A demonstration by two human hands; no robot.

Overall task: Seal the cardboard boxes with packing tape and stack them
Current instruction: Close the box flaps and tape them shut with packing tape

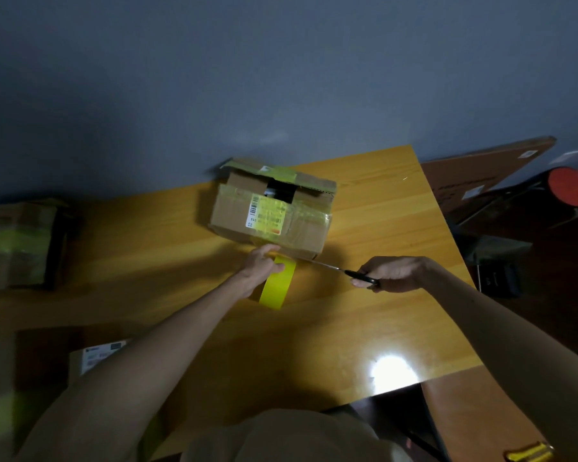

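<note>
The wooden counter (pixel 364 315) carries a worn cardboard box (pixel 234 211), banded in glossy yellow tape, labelled, its top flaps gaping. Just before the box, the left hand (pixel 261 266) grips a yellow tape roll (pixel 277 288). Off the box's near right corner, the right hand (pixel 394 273) clasps scissors (pixel 331 267).

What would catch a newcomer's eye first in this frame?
The bright yellow tape roll, gripped by the left hand near the middle of the wooden table, stands out most. Just right of it the right hand holds scissors pointing at the tape, in front of a labelled cardboard box whose top shows a dark gap.
</note>
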